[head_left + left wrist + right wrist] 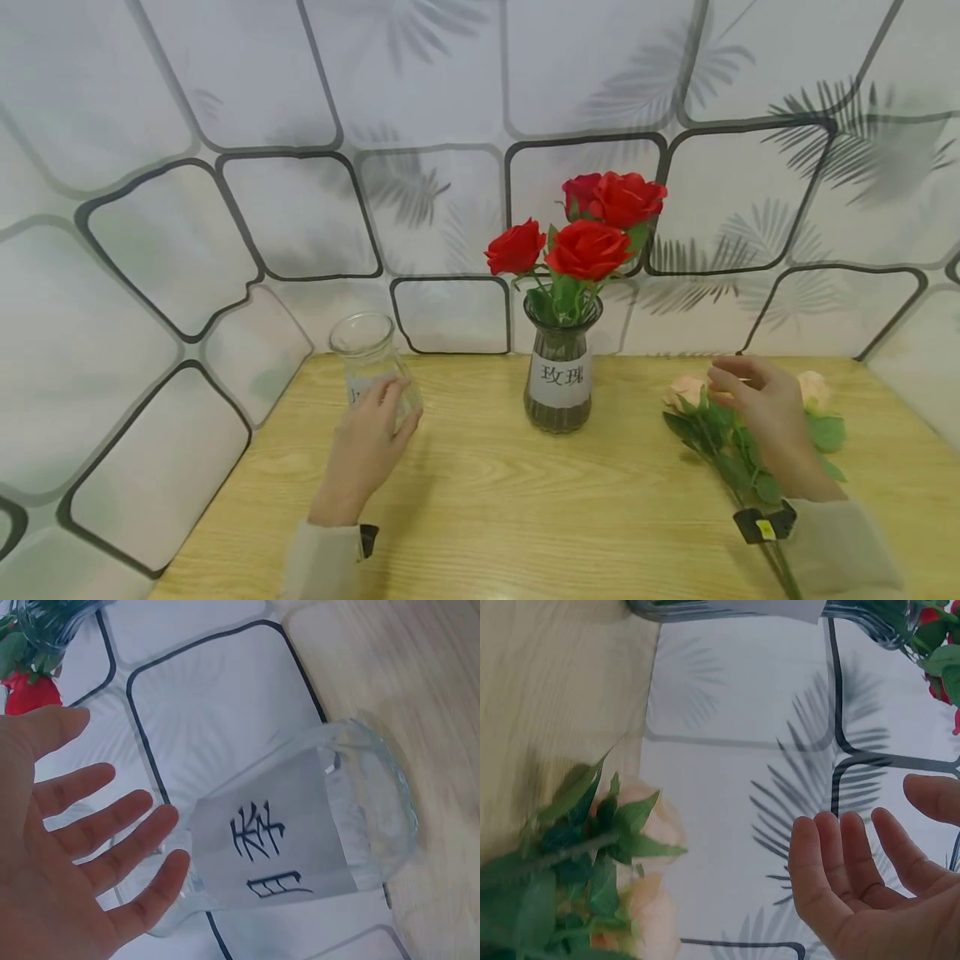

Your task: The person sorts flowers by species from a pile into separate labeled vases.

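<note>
A clear glass vase [363, 335] with a white label [270, 832] bearing dark handwritten characters stands at the left of the table. My left hand [369, 442] is in front of it, fingers spread and nothing in the palm; the wrist view shows the fingers beside the glass, and I cannot tell if they touch. On the right lie several peach roses [686, 392] with green leaves and long stems. Over them hovers my right hand [765, 417], loosely bent and holding nothing. In the right wrist view that hand [870, 877] is apart from the blooms [656, 825].
Between the hands, near the wall, a dark ribbed glass vase [558, 404] with a labelled front holds several red roses [588, 250]. All of it rests on a light wooden table [480, 517]. A patterned white wall [450, 217] closes off the back and left.
</note>
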### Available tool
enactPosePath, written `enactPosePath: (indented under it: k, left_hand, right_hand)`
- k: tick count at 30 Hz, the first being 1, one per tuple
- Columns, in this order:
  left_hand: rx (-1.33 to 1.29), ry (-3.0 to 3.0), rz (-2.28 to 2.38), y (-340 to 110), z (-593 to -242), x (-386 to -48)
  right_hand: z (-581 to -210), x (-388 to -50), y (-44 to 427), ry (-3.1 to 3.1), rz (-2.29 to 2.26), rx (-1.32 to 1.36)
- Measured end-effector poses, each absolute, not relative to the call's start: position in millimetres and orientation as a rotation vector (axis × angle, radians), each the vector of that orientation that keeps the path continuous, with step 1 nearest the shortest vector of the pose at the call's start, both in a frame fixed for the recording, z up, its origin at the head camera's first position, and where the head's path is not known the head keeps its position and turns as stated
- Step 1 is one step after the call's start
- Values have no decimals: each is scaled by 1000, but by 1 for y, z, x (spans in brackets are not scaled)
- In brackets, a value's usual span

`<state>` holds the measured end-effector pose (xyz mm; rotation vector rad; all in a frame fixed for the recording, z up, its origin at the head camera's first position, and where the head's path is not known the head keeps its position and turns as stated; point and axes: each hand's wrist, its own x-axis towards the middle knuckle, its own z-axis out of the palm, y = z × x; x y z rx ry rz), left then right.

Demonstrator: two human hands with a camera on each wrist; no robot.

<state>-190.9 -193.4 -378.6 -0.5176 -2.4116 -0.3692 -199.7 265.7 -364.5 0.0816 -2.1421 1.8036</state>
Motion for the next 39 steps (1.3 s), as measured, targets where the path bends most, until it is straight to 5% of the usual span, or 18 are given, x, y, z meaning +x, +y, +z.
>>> enactPosePath:
  k: [39]
  left_hand:
    - [5,-2725,-824,-255,-404,-224]
  right_hand:
    - [-394,-158,334,-2452,1504,-169]
